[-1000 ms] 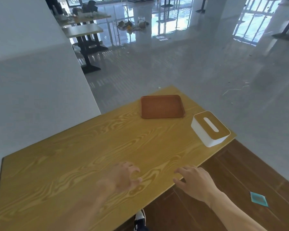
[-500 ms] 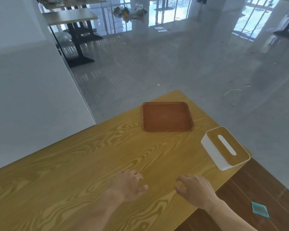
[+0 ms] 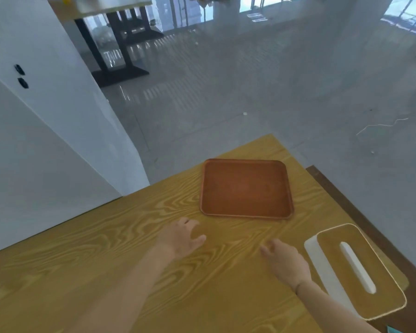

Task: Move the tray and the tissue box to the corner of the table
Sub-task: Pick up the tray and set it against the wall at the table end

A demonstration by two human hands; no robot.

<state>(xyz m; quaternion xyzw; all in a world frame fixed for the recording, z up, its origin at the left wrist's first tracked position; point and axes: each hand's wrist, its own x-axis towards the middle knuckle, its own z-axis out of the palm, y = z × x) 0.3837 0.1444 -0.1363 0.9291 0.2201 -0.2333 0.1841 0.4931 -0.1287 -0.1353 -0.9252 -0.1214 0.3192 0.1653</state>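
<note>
An empty brown tray lies flat on the wooden table, near its far corner. A white tissue box with a wooden lid and a white slot sits at the table's right edge, nearer to me than the tray. My left hand hovers over the table just short of the tray's near left corner, fingers apart and holding nothing. My right hand is open too, just left of the tissue box and apart from it.
A white wall runs along the table's left side. Beyond the table's far edge lies a shiny grey floor. A dark brown floor strip runs along the right edge. Another table with a black base stands far back.
The view has closed in on the far corner, so the tray and tissue box appear larger and nearer. Both hands have moved forward over the table toward them, still holding nothing.
</note>
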